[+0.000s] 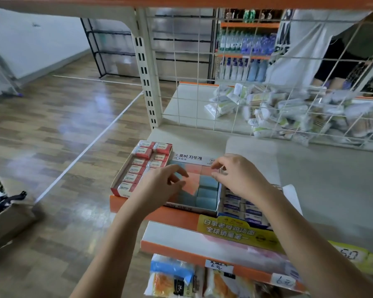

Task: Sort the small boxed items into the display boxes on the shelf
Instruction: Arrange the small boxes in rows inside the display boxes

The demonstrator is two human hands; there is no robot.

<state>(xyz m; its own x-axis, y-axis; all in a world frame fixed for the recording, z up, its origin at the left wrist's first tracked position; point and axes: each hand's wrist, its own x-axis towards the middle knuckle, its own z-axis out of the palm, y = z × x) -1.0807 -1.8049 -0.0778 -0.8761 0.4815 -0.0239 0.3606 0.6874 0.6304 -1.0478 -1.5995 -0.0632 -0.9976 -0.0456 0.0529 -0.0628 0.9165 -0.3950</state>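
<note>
Orange-edged shelf (pixel 153 209) carries 3 display boxes side by side; the middle display box (pixel 205 208) holds blue and pink small boxed items (pixel 207 191). The left hand (pixel 159 186), at 9 o'clock of that box, has its grip loosely curled over a pink item, and the right hand (pixel 237 175), at 3 o'clock, pinches another at the far row. A tilted item could jam against its neighbours and sit proud.

Three display boxes (pixel 193 208) and two hands (pixel 159 186) show.
</note>
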